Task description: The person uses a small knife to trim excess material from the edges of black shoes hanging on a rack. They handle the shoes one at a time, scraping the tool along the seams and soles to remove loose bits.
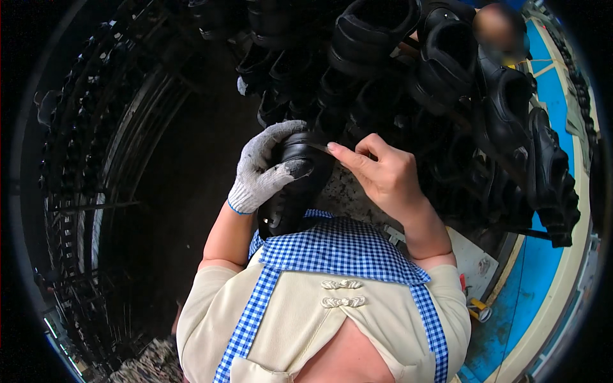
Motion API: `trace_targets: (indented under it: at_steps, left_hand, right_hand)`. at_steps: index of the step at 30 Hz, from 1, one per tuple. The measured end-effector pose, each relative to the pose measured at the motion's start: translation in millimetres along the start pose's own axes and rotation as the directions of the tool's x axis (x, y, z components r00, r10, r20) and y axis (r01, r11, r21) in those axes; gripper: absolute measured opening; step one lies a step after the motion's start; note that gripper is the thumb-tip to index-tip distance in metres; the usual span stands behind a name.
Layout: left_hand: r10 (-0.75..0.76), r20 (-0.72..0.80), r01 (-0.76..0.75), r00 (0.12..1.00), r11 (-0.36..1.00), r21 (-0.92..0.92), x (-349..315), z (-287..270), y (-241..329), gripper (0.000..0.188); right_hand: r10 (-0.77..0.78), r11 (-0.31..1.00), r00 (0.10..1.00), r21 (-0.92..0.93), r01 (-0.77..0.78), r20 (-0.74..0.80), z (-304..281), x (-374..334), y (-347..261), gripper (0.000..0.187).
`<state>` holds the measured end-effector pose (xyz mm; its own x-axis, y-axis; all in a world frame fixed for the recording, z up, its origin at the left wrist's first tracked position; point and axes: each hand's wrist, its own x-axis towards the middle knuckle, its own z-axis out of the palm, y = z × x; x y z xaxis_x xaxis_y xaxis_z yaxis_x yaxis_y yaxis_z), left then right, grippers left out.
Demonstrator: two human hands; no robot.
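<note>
A black shoe is in front of my chest, its rounded end pointing away from me and its lower part reaching down to my apron. My left hand, in a grey-white knitted glove with dark-stained fingertips, grips it with the fingers over the far end and the thumb on the near side. My bare right hand is closed in a pinch at the shoe's right edge. Between its thumb and forefinger runs a thin dark strip; whether this is part of the shoe or a separate piece, I cannot tell.
Racks of black shoes crowd the far side and the right, close to my right hand. A blue surface with a pale edge curves along the right. Dark metal racking stands at the left. Another person is partly visible behind the shoes.
</note>
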<state>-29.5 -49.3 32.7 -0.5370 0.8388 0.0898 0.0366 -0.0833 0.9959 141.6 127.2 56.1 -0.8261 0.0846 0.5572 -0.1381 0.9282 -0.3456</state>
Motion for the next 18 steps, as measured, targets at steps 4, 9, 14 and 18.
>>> trace_targets:
  at_steps: [4,9,14,18]
  left_hand:
    - [-0.013,-0.027,0.013,1.000,1.000,0.013,-1,0,4,0.071]
    - [-0.042,-0.015,0.042,0.999,0.999,0.008,-2,0,3,0.071]
    - [0.052,-0.046,-0.052,0.998,0.999,0.003,-4,-6,0,0.067]
    - [0.103,-0.263,-0.130,0.959,0.988,-0.085,-4,-31,-6,0.059]
  right_hand:
    - [-0.019,0.999,0.999,-0.033,0.021,0.037,-20,-6,7,0.038]
    - [0.000,0.999,1.000,-0.036,-0.001,-0.016,-6,1,-3,0.037]
    - [0.122,0.975,0.981,0.201,-0.090,-0.154,16,-3,9,0.036]
    - [0.283,0.899,0.954,0.317,-0.301,0.103,37,-39,30,0.069]
